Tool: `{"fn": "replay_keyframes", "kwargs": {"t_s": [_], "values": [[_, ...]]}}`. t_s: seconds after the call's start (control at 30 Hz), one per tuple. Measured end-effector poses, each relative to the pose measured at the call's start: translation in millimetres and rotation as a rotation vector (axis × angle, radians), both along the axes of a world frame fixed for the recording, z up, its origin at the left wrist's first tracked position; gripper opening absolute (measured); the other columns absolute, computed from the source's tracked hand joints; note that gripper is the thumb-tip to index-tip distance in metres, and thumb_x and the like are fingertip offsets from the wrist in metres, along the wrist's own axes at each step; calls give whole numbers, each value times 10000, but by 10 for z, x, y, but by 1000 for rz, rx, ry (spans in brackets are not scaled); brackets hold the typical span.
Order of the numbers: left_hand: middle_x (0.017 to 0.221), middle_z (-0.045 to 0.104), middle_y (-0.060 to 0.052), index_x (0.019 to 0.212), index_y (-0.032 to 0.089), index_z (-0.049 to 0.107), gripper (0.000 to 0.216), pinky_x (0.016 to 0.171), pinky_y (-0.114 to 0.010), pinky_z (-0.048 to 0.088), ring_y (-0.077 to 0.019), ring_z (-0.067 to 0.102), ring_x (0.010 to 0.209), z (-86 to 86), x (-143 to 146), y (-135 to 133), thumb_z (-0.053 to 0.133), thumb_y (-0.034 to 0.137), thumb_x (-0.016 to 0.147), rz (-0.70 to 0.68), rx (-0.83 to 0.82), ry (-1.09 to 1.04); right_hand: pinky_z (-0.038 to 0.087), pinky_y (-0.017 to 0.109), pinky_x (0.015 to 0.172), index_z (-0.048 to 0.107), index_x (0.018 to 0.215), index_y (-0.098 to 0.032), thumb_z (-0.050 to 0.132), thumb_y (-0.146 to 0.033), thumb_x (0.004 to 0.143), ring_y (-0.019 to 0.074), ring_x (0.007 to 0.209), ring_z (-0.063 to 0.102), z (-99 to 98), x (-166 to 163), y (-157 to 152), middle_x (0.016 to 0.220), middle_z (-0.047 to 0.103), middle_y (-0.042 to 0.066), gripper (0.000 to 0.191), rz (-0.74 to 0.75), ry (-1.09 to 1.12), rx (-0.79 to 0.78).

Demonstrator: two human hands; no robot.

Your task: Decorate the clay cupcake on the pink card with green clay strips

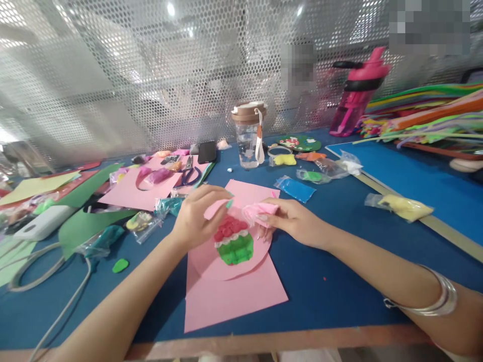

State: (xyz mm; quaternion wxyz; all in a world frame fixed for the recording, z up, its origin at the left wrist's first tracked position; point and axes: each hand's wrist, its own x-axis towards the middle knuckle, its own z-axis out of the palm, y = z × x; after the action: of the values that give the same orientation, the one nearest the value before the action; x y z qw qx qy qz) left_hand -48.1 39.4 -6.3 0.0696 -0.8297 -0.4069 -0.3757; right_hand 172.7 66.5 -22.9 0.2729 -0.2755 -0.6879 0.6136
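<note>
My right hand [290, 218] grips a small plastic bag of pink clay [261, 211], its fingers closed round it. My left hand [198, 213] is beside the bag on the left, thumb and fingertips curled close together in a pinch; anything between them is too small to make out. Beneath both hands is a round pink paper [222, 274], lying on a pink sheet [234, 306]. On the round paper is a clay cupcake [236, 246] with a green base, a white wavy band and a red top partly behind my left hand.
A clear cup [247, 138] and a pink bottle [356, 100] stand at the back. Bagged clay, such as a blue packet [296, 188] and a yellow one [405, 207], lies around. Scissors [190, 173], a white cable [71, 306] and a green clay piece [121, 265] are left.
</note>
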Motion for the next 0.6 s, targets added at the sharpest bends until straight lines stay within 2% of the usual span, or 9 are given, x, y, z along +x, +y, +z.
{"fn": "replay_keyframes", "kwargs": {"t_s": [0.1,0.2,0.3,0.37,0.47,0.6], "values": [[887,617,-71,888,148,593,113,718,-271,493,-144,589,804,28,139,-114,529,146,795,-108,47,40,529,308,590,521,834,-147,534,-375,823,184,619,642,-15,9,-3,676,630,42,228,-41,-52,104],[923,599,-69,923,157,575,119,714,-266,488,-142,584,819,-36,179,-131,526,161,815,-93,6,105,512,298,607,539,837,-136,499,-310,852,179,629,636,-13,22,0,688,628,50,179,-79,-143,211],[797,579,-37,842,150,529,63,628,-243,468,-124,556,701,-95,174,-103,519,211,832,-47,-73,116,490,272,618,547,869,-124,459,-226,865,160,629,630,-2,33,3,707,624,51,134,-58,-205,294],[727,558,-21,785,155,501,116,579,-237,444,-119,521,632,-100,176,-90,498,250,852,-26,-85,169,465,252,606,545,860,-129,441,-194,867,148,632,618,9,39,-6,710,617,44,123,-56,-237,368],[719,567,-35,792,151,504,156,570,-250,429,-139,511,634,-56,203,-107,454,271,878,-28,-11,305,397,227,530,527,798,-144,447,-185,860,121,537,552,51,49,-49,610,577,5,109,-69,-315,443],[694,566,-41,831,139,494,155,552,-257,408,-154,502,622,19,247,-172,388,234,893,-58,53,413,315,217,477,497,719,-155,450,-176,852,89,454,445,146,64,-127,533,523,-27,142,-34,-351,463]]}}
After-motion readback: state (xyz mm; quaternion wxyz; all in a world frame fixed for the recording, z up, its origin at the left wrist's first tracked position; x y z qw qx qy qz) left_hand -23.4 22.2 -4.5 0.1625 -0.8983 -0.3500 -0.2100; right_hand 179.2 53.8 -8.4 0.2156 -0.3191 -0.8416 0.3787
